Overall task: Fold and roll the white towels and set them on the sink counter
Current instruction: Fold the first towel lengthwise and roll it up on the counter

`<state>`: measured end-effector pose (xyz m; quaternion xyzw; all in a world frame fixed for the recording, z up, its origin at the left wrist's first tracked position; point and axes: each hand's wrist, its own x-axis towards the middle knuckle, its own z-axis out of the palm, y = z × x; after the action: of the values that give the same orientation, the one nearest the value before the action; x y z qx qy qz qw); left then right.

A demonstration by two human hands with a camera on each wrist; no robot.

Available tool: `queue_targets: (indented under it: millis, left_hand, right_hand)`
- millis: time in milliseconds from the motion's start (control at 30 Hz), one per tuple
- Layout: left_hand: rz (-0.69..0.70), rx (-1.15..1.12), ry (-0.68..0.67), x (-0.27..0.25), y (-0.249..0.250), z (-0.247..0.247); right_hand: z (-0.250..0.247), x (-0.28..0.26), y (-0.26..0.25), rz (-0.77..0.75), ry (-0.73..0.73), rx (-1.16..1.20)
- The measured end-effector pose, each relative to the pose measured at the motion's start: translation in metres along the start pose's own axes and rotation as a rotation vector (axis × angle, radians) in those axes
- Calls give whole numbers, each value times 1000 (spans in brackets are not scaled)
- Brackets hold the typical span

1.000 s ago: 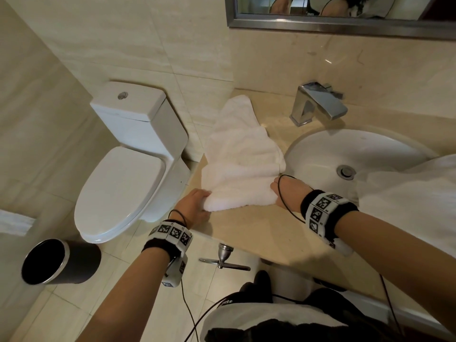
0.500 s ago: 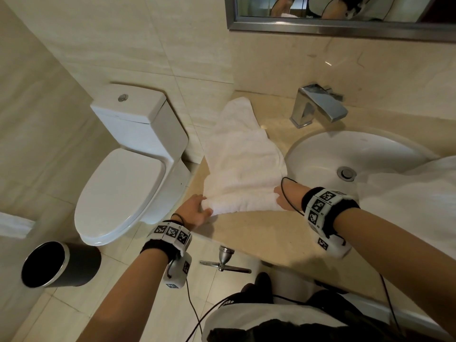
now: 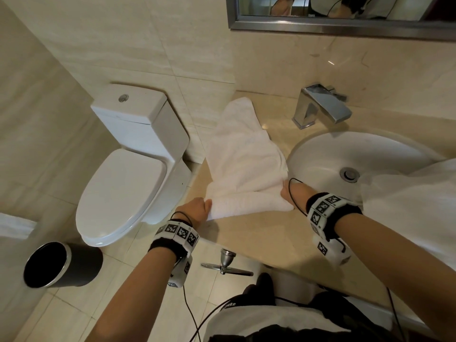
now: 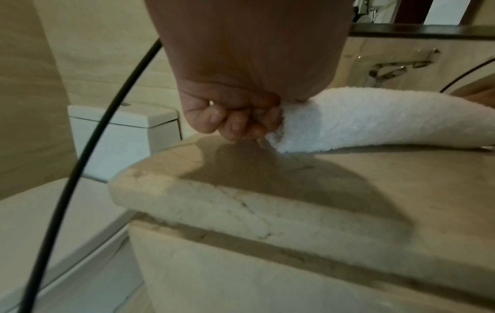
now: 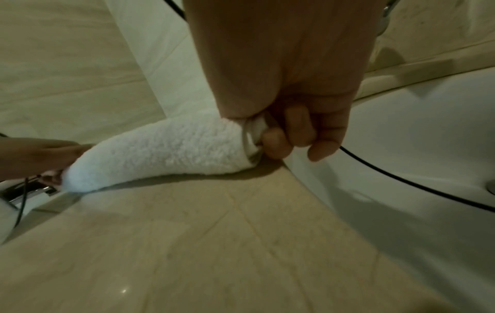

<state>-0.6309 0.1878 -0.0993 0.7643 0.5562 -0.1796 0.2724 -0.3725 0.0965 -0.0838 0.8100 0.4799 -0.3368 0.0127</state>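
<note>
On the counter (image 3: 249, 238), the towel roll (image 3: 249, 204) lies left-to-right between both hands.

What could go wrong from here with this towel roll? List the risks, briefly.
1. The left hand grips the roll's end right at the counter corner; that end of the white towel could slip off toward the toilet.
2. The right hand pinches its end beside the sink basin; loose cloth may slide in.
3. The roll looks thinner at the left, so it may come out uneven.
</note>
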Motion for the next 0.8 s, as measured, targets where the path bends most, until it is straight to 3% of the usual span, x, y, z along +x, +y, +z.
queue_targets:
  millis: [134,234,334,401,501,668,801]
  left_hand:
    - [21,-24,52,1,-1,2]
    - [60,-137,242,-5,1,2]
    - [296,-48,426,-5,8,3]
    - [460,113,374,-1,15,6]
    - [527,167,223,4,23,11]
    - [482,288,114,5,32,18]
    - [446,373,116,5,38,20]
  right_hand:
    - [9,1,2,63,54,27]
    - [10,-5,7,62,135,90]
    - [10,-9,13,106,81,311]
    - [5,-4,19,211,3,514]
    - [-3,-5,20,272,-107,585]
    - [-1,-16,8,123,-12,261]
    - [-4,-23,-5,39,19,38]
